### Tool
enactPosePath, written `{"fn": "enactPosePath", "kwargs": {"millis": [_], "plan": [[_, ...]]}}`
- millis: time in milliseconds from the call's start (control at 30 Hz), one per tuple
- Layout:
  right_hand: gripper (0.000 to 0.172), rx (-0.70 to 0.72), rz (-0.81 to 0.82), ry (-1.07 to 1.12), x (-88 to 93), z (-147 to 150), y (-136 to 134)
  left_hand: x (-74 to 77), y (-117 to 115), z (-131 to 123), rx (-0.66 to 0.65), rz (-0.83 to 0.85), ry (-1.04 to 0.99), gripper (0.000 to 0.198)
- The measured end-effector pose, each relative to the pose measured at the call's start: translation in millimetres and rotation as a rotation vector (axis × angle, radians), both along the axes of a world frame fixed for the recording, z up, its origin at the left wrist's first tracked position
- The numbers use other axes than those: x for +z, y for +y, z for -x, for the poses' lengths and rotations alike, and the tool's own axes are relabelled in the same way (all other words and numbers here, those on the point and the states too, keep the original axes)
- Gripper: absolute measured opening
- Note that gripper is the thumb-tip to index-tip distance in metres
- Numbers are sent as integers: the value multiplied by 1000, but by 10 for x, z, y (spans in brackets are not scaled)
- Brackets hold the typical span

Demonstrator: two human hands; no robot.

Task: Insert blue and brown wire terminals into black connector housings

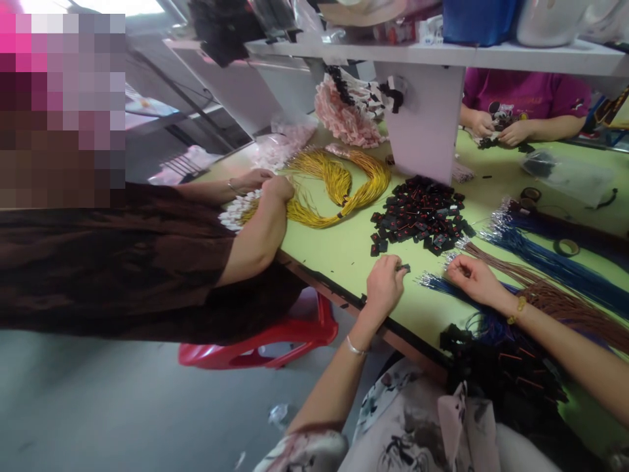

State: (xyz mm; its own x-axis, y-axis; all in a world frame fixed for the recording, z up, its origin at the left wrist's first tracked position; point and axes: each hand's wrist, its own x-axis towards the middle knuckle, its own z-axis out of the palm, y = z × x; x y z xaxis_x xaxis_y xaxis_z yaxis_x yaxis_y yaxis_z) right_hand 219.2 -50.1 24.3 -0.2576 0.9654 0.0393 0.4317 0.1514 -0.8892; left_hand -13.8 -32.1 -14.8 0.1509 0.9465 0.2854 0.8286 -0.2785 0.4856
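My left hand (384, 283) rests on the green table (344, 252), its fingers pinched on a small black connector (405, 267). My right hand (470, 278) is closed on the metal tips of a blue wire bundle (555, 265), with a brown wire bundle (560, 298) lying just beside it. A heap of black connectors with red marks (421, 214) sits just beyond both hands. A pile of finished black pieces with wires (501, 367) lies near my lap.
A person in dark brown at the left handles a yellow wire bundle (339, 187). Another person in magenta (521, 98) works across the table. A white shelf post (427, 124) stands mid-table. Pink-white pieces (346, 115), tape rolls (566, 246), and a red stool (275, 341) are nearby.
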Motion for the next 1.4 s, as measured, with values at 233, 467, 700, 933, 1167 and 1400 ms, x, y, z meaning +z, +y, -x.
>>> {"fn": "enactPosePath", "kwargs": {"millis": [233,467,700,933,1167,1400], "plan": [[11,-3,1,22,34,8,-18,74,13,12,-104,182,46,17],[7,-7,-52,-69,117,11,-100,163,-110,-252,-74,405,-794,22],[7,19,-255,-221,198,-10,-173,174,-172,-634,-182,981,-1518,36],[7,49,-321,-283,200,-13,-192,162,-186,-663,-215,1021,-1574,32],[8,93,-366,-326,196,-8,-194,170,-184,-648,-151,1016,-1552,34],[10,109,-315,-365,155,29,-184,130,-250,-723,-41,952,-1507,35]]}}
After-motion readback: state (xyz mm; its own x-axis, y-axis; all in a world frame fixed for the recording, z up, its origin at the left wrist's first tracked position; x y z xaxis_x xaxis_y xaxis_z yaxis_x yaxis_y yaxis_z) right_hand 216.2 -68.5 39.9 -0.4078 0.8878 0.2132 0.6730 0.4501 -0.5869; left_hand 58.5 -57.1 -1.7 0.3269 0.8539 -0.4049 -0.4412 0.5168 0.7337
